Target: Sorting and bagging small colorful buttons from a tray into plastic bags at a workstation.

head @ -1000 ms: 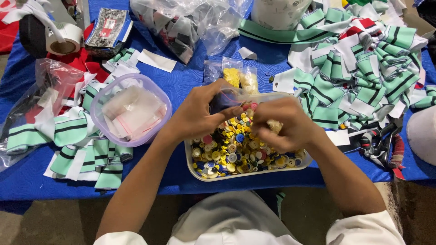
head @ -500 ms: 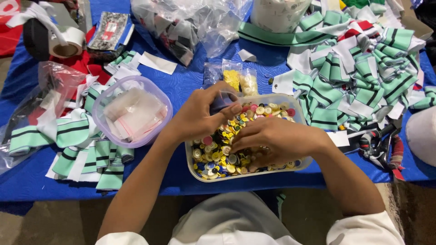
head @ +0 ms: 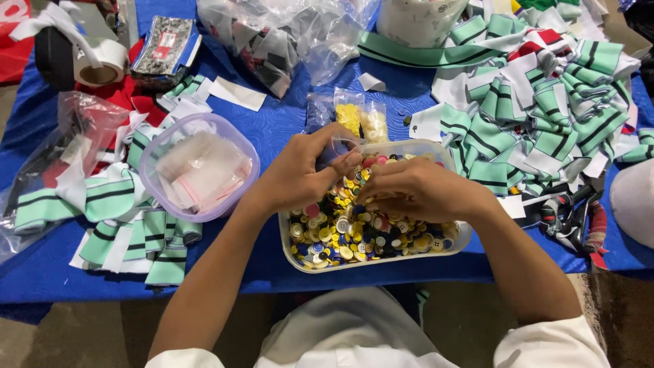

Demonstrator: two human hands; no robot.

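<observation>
A clear rectangular tub (head: pixel 286 240) full of mixed coloured buttons (head: pixel 354 238) sits at the near edge of the blue table. My left hand (head: pixel 300 170) hovers over its far left corner, fingers pinched on a small clear plastic bag (head: pixel 338 144). My right hand (head: pixel 415 187) rests over the middle of the tub, fingers curled down into the buttons beside the bag; what it holds is hidden.
A round lilac-rimmed bowl (head: pixel 153 194) of small plastic bags stands left of the tub. Green striped fabric strips (head: pixel 538 116) pile at right and at left (head: pixel 122 225). Small bags of yellow buttons (head: pixel 360 119) lie behind the tub. A tape roll (head: pixel 99 65) is far left.
My right hand has slid left from the tub's right part to the middle, meeting my left hand. My left hand still holds the small bag above the buttons.
</observation>
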